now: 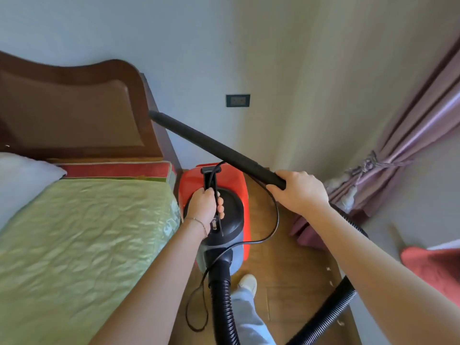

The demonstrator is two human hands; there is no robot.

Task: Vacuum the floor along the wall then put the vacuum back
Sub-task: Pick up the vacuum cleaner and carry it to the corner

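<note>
A red and black canister vacuum (pixel 236 185) is in the narrow gap between the bed and the wall corner, seen from above. My left hand (pixel 205 204) grips its black top handle together with a loop of the power cord (pixel 273 220). My right hand (pixel 297 189) holds the near end of the black wand (pixel 211 145), which points up and left, its tip in the air in front of the headboard. The ribbed black hose (pixel 224 302) runs from the vacuum's front down past my leg and loops back up on the right, passing behind my right arm.
A bed with a green cover (pixel 82 235) and brown headboard (pixel 74 108) fills the left. A wall socket (pixel 237 100) is above the vacuum. Pink curtains (pixel 410 145) hang at right, a red cushion (pixel 433 265) below them. Wooden floor (pixel 286 282) lies underfoot; my shoe (pixel 247 282) is near the hose.
</note>
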